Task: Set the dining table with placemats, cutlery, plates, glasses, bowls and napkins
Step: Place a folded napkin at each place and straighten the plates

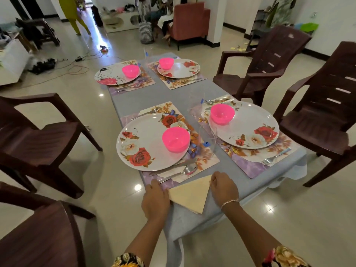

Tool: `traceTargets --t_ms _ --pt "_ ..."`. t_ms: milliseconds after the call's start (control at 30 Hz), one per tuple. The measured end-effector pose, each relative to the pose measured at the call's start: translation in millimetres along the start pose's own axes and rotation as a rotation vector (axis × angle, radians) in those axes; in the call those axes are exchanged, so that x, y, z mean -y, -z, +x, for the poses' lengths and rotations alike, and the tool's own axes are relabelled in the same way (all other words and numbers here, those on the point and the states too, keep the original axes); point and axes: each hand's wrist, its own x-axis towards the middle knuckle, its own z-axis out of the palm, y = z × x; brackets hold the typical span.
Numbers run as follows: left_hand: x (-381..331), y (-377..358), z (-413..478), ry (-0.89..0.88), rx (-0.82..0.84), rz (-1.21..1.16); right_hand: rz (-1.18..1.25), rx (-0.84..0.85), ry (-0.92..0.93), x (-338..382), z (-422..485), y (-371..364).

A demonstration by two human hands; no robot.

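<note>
Glossy pink plastic bowls point(176, 139), shiny metal spoon point(187, 169), matt cream napkin point(189, 193).

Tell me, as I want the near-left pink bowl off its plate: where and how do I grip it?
Probably grip the pink bowl by its rim, from above on the near side: it stands upright and open, and a clear glass stands close on its right.
</note>
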Motion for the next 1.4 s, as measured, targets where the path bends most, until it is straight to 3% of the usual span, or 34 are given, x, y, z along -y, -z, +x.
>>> traceTargets --t_ms 67,133,333,567,633,800,933,1033,1133,1400 --pt "-0.8 -4.2 -2.7 -0.311 -0.058 0.098 -0.07 -0.048 0.267 7.1 -8.0 -8.4" --pt "-1.9 -13.6 -4.9 -0.582 -0.002 0.205 -0.148 0.007 0.447 13.4 -15.7 -19.7" --pt "4.4 -25.0 -2.0 -0.702 0.125 0.21 -0.36 0.209 0.497 8.4 -21.1 -38.8" --pt "12.9 -21.1 -7.5 -0.739 0.123 0.34 -0.377 0.258 0.224 -5.9 -27.2 -13.3" --pt "9.5 -12.9 -11.4 -0.774 0.129 0.388 -0.337 0.186 0.138 -12.3 -37.9 -6.8" --pt "-6.4 -15.1 -28.5 -1.004 0.151 0.378 -0.275 0.028 0.05 -34.8 -87.3 10.9" --pt "-31.1 -33.0 -60.9 -1.248 0.227 0.412 -0.29 0.011 -0.106 -59.0 -152.2 12.5" --pt "-60.9 -51.9 -107.4 -1.389 0.348 0.38 -0.289 -0.046 -0.186 -86.6 -216.1 19.2" --pt "-86.7 -57.8 -165.2 -1.448 0.513 0.407 -0.21 -0.008 -0.38 -116.5 -273.2 29.0" --pt "-129.5 -123.4 -320.6 -1.718 0.671 0.385 -0.068 -0.043 -0.693 -217.3 -414.8 44.7"
